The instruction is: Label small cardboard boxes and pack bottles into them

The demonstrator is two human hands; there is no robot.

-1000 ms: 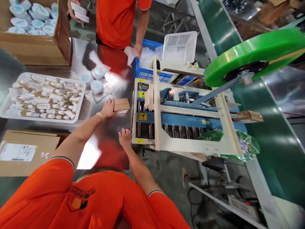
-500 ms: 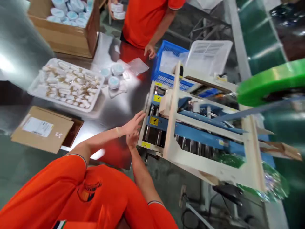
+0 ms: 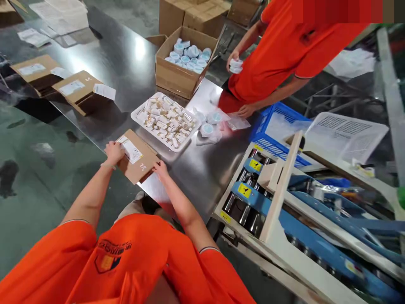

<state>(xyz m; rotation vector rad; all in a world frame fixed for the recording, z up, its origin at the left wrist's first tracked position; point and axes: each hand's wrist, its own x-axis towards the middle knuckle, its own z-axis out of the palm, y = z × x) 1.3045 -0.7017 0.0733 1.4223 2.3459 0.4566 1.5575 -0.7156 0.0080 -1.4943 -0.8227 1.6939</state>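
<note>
A small cardboard box (image 3: 132, 169) with a white label and a handwritten mark lies at the near edge of the metal table. My left hand (image 3: 114, 153) grips its left end, fingers over the edge beside the label. At the opposite end, my right hand (image 3: 160, 169) holds the right edge near the flap; some of its fingers are hidden. Just beyond the box stands a white plastic basket (image 3: 187, 142) full of small white and brown pieces, too small to name. Round white containers with pale blue lids (image 3: 207, 130) sit in clear bags right of the basket.
Two more labelled cardboard boxes (image 3: 71, 86) lie at the left table edge. An open carton (image 3: 177, 78) of round containers stands behind the basket. A co-worker (image 3: 268, 80) holds white containers across the table. To the right are a blue crate (image 3: 256, 135) and a roller conveyor machine (image 3: 268, 219).
My hands have moved left from the conveyor's end to the cardboard box and taken hold of it. The view has swung left, showing more of the table. The co-worker's hand touches a clear bag.
</note>
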